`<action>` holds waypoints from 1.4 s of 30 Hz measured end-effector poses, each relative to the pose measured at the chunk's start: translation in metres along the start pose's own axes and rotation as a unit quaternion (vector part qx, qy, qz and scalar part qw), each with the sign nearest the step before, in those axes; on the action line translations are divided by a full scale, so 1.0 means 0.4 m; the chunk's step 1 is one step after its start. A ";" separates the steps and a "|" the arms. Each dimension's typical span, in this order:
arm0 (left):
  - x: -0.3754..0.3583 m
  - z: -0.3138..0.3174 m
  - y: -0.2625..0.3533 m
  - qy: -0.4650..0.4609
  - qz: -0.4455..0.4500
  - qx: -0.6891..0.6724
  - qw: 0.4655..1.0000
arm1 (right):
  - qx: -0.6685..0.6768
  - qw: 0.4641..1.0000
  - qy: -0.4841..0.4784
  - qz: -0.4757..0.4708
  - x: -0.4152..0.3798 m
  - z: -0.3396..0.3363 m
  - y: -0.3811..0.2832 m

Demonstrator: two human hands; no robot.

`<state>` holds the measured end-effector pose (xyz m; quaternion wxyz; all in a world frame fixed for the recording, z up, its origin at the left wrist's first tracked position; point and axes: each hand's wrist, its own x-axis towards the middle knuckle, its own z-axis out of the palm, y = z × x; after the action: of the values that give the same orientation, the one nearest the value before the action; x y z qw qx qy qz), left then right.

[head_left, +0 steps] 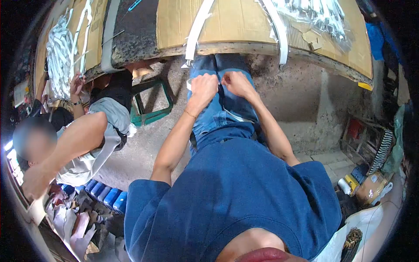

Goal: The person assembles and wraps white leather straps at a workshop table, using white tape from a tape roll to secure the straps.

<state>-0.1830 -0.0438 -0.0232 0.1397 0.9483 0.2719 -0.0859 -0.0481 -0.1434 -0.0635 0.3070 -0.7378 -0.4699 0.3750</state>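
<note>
We see the person's left hand point(204, 90) and right hand point(238, 84) meeting over the lap of the blue denim jeans point(203, 115), forearms drawn inward, perhaps because the thighs steady them. The fingers curl in narrow, but their backs face us and the view is small and warped, so we cannot tell whether they pinch anything. Nearest them, a curved white flat strip point(198, 32) and a second, similar white strip point(276, 32) droop over the worn wooden bench edge point(244, 47), one to each side, seemingly within easy reach. Brown flattened cardboard point(235, 26) lies beneath them, likely shielding them from the dark, rough benchtop point(135, 32). A clear-plastic-wrapped bundle of white strips point(312, 15) sits farther back, leaving the front edge to the two loose ones.
</note>
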 end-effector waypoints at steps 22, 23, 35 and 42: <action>0.019 -0.063 -0.046 0.049 -0.043 -0.110 0.992 | 0.082 0.987 0.094 -0.097 0.052 -0.015 -0.019; 0.023 -0.052 -0.051 0.068 -0.024 -0.100 0.992 | 0.091 0.989 0.082 -0.082 0.051 -0.026 -0.038; 0.075 -0.055 -0.070 0.011 -0.064 -0.131 0.989 | 0.221 0.971 0.090 0.007 0.086 0.022 0.010; 0.068 -0.107 -0.084 -0.081 -0.050 -0.146 0.985 | 0.278 0.961 -0.003 0.004 0.081 0.001 0.015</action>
<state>-0.1745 0.0103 0.0034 0.2936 0.8927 0.3165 -0.1290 -0.0366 -0.1155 -0.0771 0.4972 -0.6244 -0.3447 0.4941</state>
